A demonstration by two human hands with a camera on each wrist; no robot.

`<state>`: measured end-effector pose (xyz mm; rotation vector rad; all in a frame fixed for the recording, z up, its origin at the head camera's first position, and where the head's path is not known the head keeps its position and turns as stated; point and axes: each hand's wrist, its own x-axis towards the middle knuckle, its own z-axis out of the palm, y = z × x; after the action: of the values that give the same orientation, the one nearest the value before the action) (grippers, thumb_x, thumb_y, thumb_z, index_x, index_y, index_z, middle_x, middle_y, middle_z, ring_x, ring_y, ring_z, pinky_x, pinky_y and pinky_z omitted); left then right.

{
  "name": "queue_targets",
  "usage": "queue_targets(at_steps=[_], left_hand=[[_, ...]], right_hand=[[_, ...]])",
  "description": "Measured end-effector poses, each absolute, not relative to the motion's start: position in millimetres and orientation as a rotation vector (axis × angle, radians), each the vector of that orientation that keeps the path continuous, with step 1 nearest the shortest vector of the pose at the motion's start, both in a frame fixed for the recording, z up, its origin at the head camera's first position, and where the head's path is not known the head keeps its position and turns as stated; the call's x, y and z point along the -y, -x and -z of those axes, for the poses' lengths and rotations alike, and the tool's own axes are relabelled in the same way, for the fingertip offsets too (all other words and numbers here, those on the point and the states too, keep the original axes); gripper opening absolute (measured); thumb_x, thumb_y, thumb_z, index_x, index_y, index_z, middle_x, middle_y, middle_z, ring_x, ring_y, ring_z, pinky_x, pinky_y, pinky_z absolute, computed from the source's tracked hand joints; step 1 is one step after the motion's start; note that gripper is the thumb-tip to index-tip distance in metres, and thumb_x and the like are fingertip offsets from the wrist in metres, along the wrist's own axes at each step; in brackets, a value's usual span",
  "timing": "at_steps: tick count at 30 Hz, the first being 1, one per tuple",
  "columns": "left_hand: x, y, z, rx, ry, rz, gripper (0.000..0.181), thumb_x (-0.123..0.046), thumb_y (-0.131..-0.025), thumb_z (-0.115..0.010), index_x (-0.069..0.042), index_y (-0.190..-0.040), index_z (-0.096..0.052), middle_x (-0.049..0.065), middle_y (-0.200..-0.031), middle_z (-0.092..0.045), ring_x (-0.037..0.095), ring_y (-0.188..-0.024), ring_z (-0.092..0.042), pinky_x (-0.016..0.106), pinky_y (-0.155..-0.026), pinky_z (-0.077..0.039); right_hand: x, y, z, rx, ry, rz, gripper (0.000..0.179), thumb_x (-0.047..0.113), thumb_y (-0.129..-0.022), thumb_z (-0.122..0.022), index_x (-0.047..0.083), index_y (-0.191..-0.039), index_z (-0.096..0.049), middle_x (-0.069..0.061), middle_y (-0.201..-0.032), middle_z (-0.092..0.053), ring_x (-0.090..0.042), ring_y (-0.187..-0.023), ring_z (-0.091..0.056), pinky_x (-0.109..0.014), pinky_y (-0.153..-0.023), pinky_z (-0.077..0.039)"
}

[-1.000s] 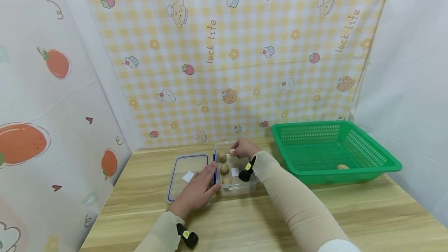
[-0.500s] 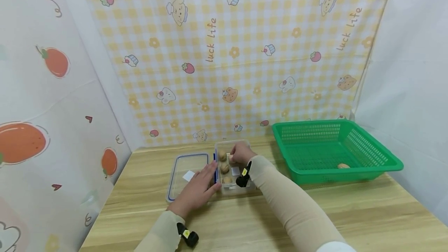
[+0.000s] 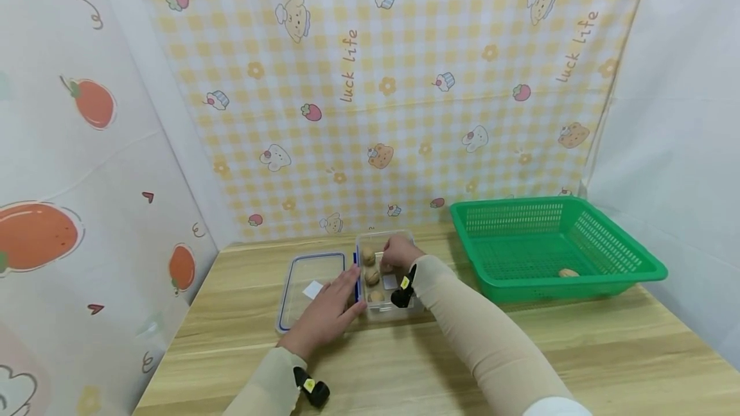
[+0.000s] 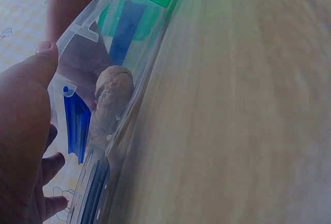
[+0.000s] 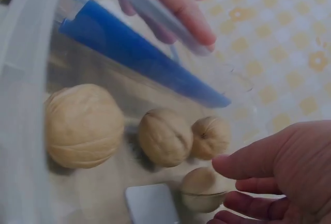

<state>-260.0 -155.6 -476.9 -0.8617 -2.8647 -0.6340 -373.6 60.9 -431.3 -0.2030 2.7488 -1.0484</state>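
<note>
A walnut (image 5: 200,194) is likely being placed in the box (image 3: 381,313) by the right hand (image 3: 401,253), whose grip cannot be told, while the box's side is touched by the straight-fingered left hand (image 3: 325,314), and next the nut (image 3: 568,273) in the basket (image 3: 549,291) should probably be fetched.

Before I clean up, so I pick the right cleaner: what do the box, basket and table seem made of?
Box: probably clear, smooth plastic; the walnuts show through its walls.
Basket: likely plastic, slightly glossy; rows of slots pierce its sides.
Table: satiny wood or printed laminate; grain shows, but I can't tell which.
</note>
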Motion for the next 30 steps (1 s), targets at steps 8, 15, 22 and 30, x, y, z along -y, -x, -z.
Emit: queue_targets(at_steps=[8, 15, 22, 30], left_hand=[[155, 261, 478, 2.855, 0.865, 0.656, 0.075, -0.055, -0.106, -0.039, -0.012, -0.164, -0.016, 0.004, -0.169, -0.016, 0.031, -0.154, -0.020, 0.059, -0.120, -0.020], [156, 261, 480, 2.854, 0.857, 0.659, 0.074, -0.052, -0.107, -0.041, -0.011, -0.163, -0.016, 0.007, -0.169, -0.016, 0.032, -0.153, -0.019, 0.059, -0.120, -0.019], [156, 260, 481, 2.877, 0.842, 0.662, 0.076, -0.056, -0.106, -0.038, -0.014, -0.164, -0.013, 0.004, -0.169, -0.014, 0.030, -0.154, -0.019, 0.057, -0.121, -0.020], [155, 261, 482, 2.872, 0.833, 0.667, 0.074, -0.051, -0.107, -0.042, -0.015, -0.164, -0.012, 0.004, -0.169, -0.014, 0.031, -0.153, -0.020, 0.057, -0.121, -0.021]], right_hand=[[-73, 373, 400, -2.836, 0.230, 1.048, 0.051, 0.019, -0.088, -0.075, -0.008, -0.129, -0.062, -0.023, -0.134, -0.062, -0.036, -0.116, -0.063, -0.045, -0.096, -0.054], [-120, 367, 364, -2.788, 0.320, 1.098, 0.055, 0.023, -0.096, -0.067, -0.006, -0.140, -0.054, -0.024, -0.138, -0.057, -0.039, -0.124, -0.057, -0.048, -0.101, -0.050], [-184, 359, 350, -2.811, 0.435, 1.156, 0.051, 0.029, -0.099, -0.066, 0.004, -0.142, -0.057, -0.019, -0.133, -0.060, -0.032, -0.115, -0.061, -0.043, -0.086, -0.056], [-255, 329, 341, -2.753, 0.478, 1.212, 0.054, 0.033, -0.103, -0.061, 0.001, -0.145, -0.051, -0.023, -0.137, -0.055, -0.040, -0.121, -0.058, -0.051, -0.090, -0.055]])
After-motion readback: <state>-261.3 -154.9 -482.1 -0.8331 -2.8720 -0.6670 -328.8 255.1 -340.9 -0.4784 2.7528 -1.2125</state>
